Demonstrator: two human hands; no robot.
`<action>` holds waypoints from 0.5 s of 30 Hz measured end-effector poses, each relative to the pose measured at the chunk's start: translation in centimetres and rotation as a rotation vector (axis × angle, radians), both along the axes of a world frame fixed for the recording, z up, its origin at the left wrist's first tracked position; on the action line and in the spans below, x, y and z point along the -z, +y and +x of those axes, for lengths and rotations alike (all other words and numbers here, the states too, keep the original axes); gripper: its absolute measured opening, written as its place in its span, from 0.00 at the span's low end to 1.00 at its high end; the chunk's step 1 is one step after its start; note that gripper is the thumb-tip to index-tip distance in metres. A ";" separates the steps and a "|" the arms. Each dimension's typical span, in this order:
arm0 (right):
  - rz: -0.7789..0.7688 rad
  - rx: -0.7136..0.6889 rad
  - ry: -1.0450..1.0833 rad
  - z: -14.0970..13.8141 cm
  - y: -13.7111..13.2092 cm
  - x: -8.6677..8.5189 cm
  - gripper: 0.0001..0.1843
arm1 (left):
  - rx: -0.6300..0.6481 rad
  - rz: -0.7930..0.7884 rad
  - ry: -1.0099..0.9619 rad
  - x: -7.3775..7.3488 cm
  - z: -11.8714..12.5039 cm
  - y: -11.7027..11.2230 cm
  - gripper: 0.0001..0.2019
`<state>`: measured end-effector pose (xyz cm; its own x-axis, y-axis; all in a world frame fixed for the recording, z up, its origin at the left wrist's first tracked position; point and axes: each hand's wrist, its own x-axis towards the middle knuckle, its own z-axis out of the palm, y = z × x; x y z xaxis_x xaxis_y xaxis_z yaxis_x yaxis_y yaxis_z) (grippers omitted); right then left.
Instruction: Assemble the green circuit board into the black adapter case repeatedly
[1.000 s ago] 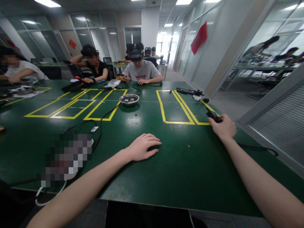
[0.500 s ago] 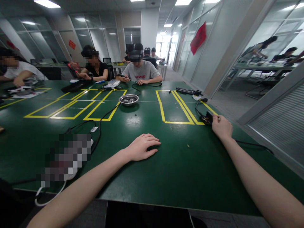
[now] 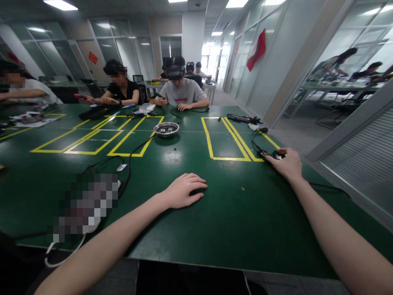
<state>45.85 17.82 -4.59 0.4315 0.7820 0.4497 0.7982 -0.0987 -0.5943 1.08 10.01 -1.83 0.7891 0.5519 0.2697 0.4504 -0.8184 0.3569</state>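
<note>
My left hand (image 3: 186, 190) lies palm down on the green table (image 3: 215, 229), with fingers stretched out and nothing in it. Toward the right edge of the table, my right hand (image 3: 287, 164) has its thumb and fingers around a small black device (image 3: 263, 153) low at the tabletop. Small bright parts show on the device, but the hand hides much of it, so its kind is unclear. A black cable (image 3: 254, 141) runs from it up to a dark plug-like end (image 3: 263, 130).
Yellow tape outlines (image 3: 230, 159) mark the table. A metal bowl (image 3: 166, 129) holds small metal parts. Long black tools (image 3: 244, 118) lie at the back right. A blurred-out item (image 3: 87, 205) and cables lie at left. Opposite sits a co-worker (image 3: 184, 92); other people sit further left.
My right hand has lowered and turned the black device, which now lies flatter, and its thumb has spread to the left. My left hand has stayed put. A co-worker at left lowered a red-tipped item.
</note>
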 end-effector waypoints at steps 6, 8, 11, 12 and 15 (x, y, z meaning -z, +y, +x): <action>-0.111 0.071 -0.138 -2.0 -0.6 -1.4 0.12 | 0.010 0.002 -0.006 0.1 0.0 0.0 0.13; -0.131 0.071 -0.109 -2.2 -0.8 -1.8 0.12 | 0.011 0.003 -0.006 0.1 -0.1 0.1 0.13; -0.108 0.092 -0.021 -2.4 -1.0 -2.2 0.12 | 0.011 -0.001 -0.005 0.1 -0.1 0.1 0.13; -0.083 0.102 0.008 -2.5 -1.1 -2.3 0.12 | 0.010 -0.002 -0.005 0.1 0.0 0.1 0.13; 0.002 0.139 0.030 -2.2 -1.1 -2.1 0.11 | 0.010 -0.002 -0.004 0.0 0.0 0.0 0.12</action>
<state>43.61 16.71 -2.46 0.5486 0.7129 0.4369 0.7590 -0.2055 -0.6178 1.06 10.04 -1.87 0.7935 0.5447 0.2714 0.4409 -0.8219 0.3607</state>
